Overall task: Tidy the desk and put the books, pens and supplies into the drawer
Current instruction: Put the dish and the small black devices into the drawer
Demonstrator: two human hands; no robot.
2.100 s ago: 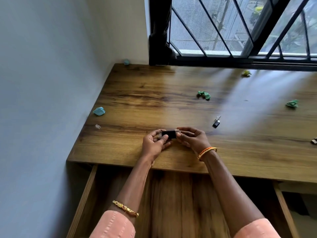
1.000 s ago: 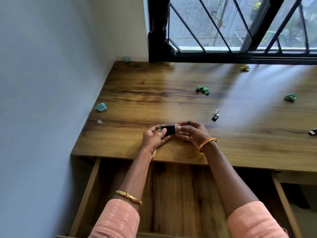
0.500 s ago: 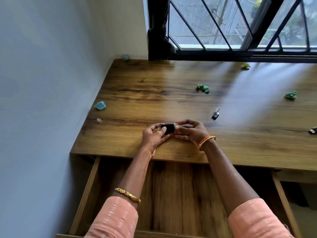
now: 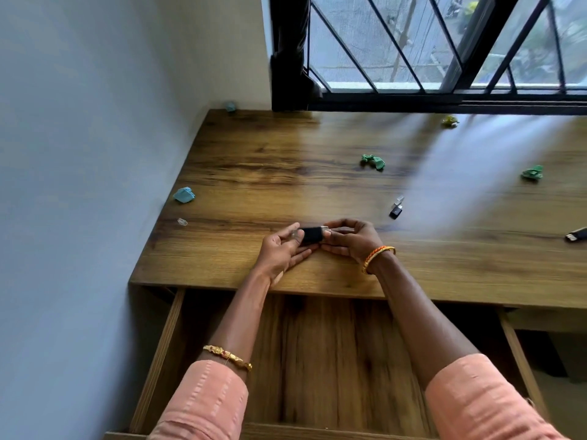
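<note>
A small black block-shaped item (image 4: 311, 234) with a clear piece at each end hangs just above the wooden desk (image 4: 317, 173) near its front edge. My left hand (image 4: 283, 249) pinches its left end between thumb and fingers. My right hand (image 4: 352, 239) pinches its right end, fingers curled over it. Below my forearms the wooden drawer (image 4: 330, 360) stands pulled out, and nothing shows on its visible bottom.
Another small black piece with a clear cap (image 4: 396, 208) lies right of my hands. Crumpled paper scraps lie around: blue (image 4: 184, 195), green (image 4: 373, 161), green (image 4: 533, 173), yellow-green (image 4: 449, 121). A tiny clear cap (image 4: 182, 222) sits at the left edge, a dark object (image 4: 576, 235) at the right edge.
My hands have stayed on the black item in nearly the same spot. My head has tilted down, so more of the open drawer shows.
</note>
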